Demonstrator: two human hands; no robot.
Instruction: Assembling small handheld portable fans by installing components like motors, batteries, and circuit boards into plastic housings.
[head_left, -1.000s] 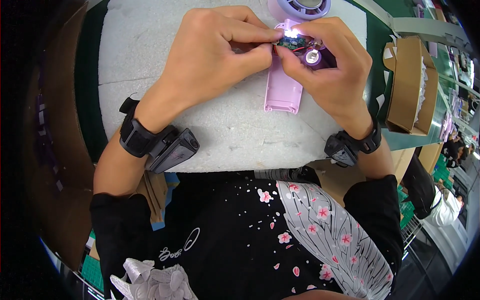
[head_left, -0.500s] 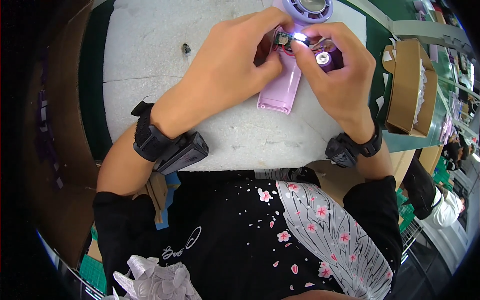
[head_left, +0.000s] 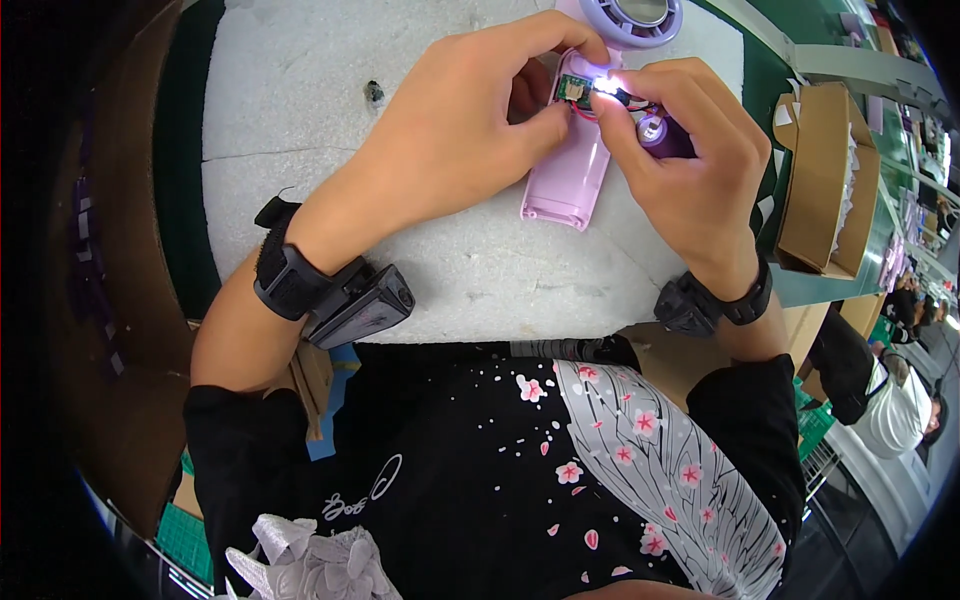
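A pink handheld fan casing (head_left: 566, 190) lies on the white foam board, its round lilac fan head (head_left: 632, 38) at the far end. Over the casing's upper part sits a small green circuit board (head_left: 574, 90) with thin red wires and a bright white light at its right end. My left hand (head_left: 465, 125) is closed around the casing's left side, fingertips and thumb beside the board. My right hand (head_left: 700, 150) pinches the lit end of the board between thumb and forefinger. A purple cylindrical battery (head_left: 668, 137) shows beneath my right hand, partly hidden.
The white foam board (head_left: 480, 280) has a crack and a small dark hole at its left. An open cardboard box (head_left: 815, 190) with white pieces inside stands at the right. A tall brown cardboard wall (head_left: 125, 280) rises at the left. Another person (head_left: 890, 410) is at the far right.
Both hands have shifted slightly right, along with the casing, fan head and board. The battery has turned under my right hand. The light stays lit.
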